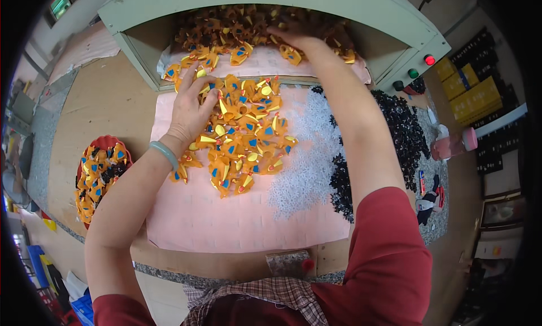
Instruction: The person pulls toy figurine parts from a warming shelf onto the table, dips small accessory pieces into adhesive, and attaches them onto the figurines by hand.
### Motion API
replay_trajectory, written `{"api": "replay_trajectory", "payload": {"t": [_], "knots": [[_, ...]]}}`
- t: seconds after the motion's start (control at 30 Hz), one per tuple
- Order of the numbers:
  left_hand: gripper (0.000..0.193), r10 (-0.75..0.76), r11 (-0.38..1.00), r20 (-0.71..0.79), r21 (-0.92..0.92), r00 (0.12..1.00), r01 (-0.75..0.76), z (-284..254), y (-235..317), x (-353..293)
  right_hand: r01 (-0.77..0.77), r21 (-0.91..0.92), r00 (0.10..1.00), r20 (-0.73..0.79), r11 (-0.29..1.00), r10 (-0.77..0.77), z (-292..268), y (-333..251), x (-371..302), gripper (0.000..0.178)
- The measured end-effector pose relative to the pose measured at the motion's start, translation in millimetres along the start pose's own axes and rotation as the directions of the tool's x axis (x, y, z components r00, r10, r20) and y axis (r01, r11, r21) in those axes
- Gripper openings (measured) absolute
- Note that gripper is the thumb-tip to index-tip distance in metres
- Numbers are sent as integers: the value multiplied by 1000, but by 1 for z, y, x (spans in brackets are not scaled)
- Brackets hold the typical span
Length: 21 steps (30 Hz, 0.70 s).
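Note:
My left hand (191, 108), a pale green bangle on its wrist, rests at the left edge of a heap of small orange plastic figures (234, 148) with yellow and blue parts. Its fingers are apart and touch the figures there; I see nothing gripped. Inside the opening of a pale green metal box (144, 52), my right hand (294, 35) reaches over more orange figures (243, 53). Its visible fingers are stretched out and apart, though shade hides part of the hand. A pink sheet (237, 227) lies under the heap and runs into the opening.
Right of the heap lie many small translucent white pieces (307, 156) and black pieces (403, 128). A red basket (107, 139) of orange figures and dark pieces stands at left. The box's front carries a lit red button (429, 60). A pink bottle (449, 147) lies at far right.

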State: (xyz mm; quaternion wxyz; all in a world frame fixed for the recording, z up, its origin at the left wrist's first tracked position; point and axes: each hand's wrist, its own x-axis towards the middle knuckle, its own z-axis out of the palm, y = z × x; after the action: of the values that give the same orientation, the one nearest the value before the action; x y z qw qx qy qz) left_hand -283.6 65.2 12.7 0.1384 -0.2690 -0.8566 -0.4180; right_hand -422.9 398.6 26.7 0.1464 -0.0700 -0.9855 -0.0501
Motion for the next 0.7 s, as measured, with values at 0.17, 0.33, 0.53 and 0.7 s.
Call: {"api": "replay_trajectory", "payload": {"t": [0.17, 0.33, 0.53, 0.7], "knots": [[31, 61, 989, -65, 140, 996, -52, 2, -17, -5, -56, 79, 996, -66, 995, 61, -13, -43, -44, 94], [32, 77, 987, -103, 147, 992, -61, 3, -15, -6, 3, 240, 944, 320, 971, -82, -66, -27, -86, 82], [34, 58, 994, -122, 94, 991, -47, 8, -15, -5, 173, 562, 968, 57, 809, -246, -76, -16, -167, 53], [36, 77, 995, -132, 74, 988, -67, 9, -31, -6, 139, 724, 982, -14, 676, -186, -69, -60, -232, 52]]}}
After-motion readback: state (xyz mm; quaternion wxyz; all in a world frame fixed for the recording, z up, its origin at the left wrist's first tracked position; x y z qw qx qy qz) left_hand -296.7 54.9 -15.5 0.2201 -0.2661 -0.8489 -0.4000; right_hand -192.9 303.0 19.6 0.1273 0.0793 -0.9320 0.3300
